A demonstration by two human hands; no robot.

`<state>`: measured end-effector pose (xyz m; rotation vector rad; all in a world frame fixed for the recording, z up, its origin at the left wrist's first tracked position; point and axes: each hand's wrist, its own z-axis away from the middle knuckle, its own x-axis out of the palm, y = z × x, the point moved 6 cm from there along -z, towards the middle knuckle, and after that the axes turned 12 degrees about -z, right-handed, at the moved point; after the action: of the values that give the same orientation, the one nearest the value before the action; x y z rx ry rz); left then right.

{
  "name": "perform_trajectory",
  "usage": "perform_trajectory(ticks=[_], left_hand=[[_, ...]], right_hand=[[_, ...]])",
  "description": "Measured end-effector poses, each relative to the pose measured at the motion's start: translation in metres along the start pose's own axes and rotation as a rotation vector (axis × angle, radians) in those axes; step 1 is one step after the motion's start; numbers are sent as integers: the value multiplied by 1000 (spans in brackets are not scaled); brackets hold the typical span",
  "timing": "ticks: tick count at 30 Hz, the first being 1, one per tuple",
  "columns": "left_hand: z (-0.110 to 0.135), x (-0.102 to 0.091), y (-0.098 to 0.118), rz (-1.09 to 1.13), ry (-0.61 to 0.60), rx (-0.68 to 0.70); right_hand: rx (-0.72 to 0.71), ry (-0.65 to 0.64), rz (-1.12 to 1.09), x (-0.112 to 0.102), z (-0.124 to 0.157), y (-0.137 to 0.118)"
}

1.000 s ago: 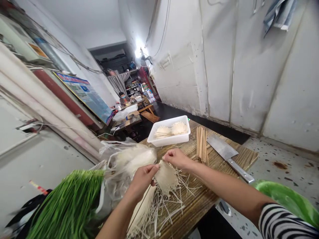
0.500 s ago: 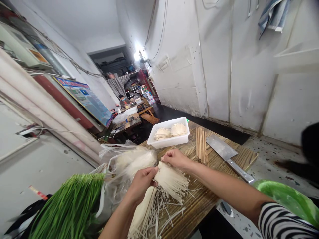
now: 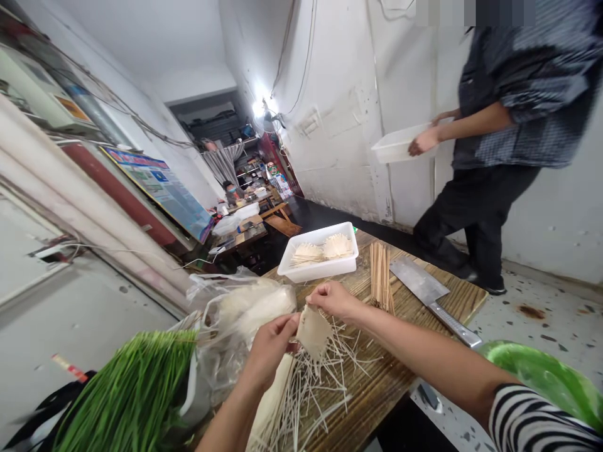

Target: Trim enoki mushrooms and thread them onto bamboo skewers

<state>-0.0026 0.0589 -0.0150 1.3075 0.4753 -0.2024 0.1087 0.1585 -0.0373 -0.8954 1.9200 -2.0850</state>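
Note:
My left hand (image 3: 269, 351) and my right hand (image 3: 335, 299) pinch the upper end of a thin, flat bunch of enoki mushrooms (image 3: 315, 333) between them, one at each side. The bunch hangs over the wooden board, its lower edge pointing down. Beneath it lie loose enoki strands (image 3: 325, 389), and a thicker clump of enoki (image 3: 269, 402) rests close to my left forearm. Just beyond my hands stands a white plastic box (image 3: 316, 271) with fanned enoki portions (image 3: 337, 246) inside. Wooden skewers (image 3: 380, 276) lie in a bundle to the right of my right hand.
A cleaver (image 3: 419, 279) lies on the wooden board (image 3: 464, 295) at right. Plastic-bagged enoki (image 3: 257, 304) and green chives (image 3: 132, 389) are at left. A green basin (image 3: 537, 376) stands lower right. A person (image 3: 522, 119) carries a white tub (image 3: 398, 145) past the wall.
A person with a white tub has come into view at right. The enoki bunch between my hands has swung from a wide spread at right to hanging down, looking narrower. My hands barely moved.

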Motion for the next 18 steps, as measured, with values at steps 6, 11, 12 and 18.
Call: perform_trajectory(ticks=[6, 11, 12, 18], left_hand=[[6, 3, -4, 37, -77, -30], [18, 7, -5, 14, -94, -44], [20, 8, -5, 20, -93, -55], [32, 8, -15, -66, -87, -63]], right_hand=[[9, 10, -59, -2, 0, -3], [32, -19, -122, -1, -2, -1], [39, -32, -136, 0, -2, -1], [95, -148, -206, 0, -6, -7]])
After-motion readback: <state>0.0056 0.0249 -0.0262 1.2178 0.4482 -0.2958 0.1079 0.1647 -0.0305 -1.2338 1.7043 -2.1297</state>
